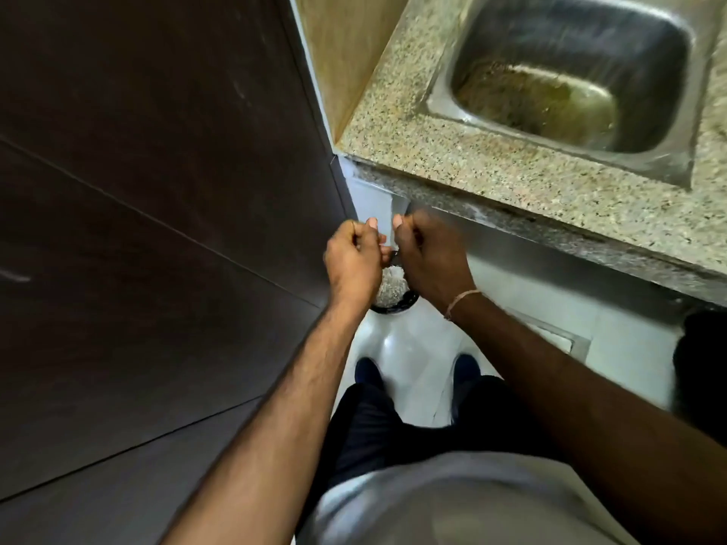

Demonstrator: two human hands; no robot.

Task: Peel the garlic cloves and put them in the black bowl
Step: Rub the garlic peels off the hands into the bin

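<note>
My left hand [354, 257] and my right hand [429, 257] are held together in front of me, below the counter edge, fingers curled and thumbs up. Their fingertips meet and pinch something small [393, 254], mostly hidden; I take it for a garlic clove. Directly under the hands, on the floor, stands a round black container [397, 304] with pale flaky scraps [391, 283] in it. My hands cover most of its rim. I cannot tell whether it is a bowl or a bin.
A speckled granite counter [491, 167] with a steel sink [570, 72] runs along the right. A dark brown panel [157, 190] fills the left. My shoes [368, 371] stand on a white tiled floor with a drain cover [558, 340].
</note>
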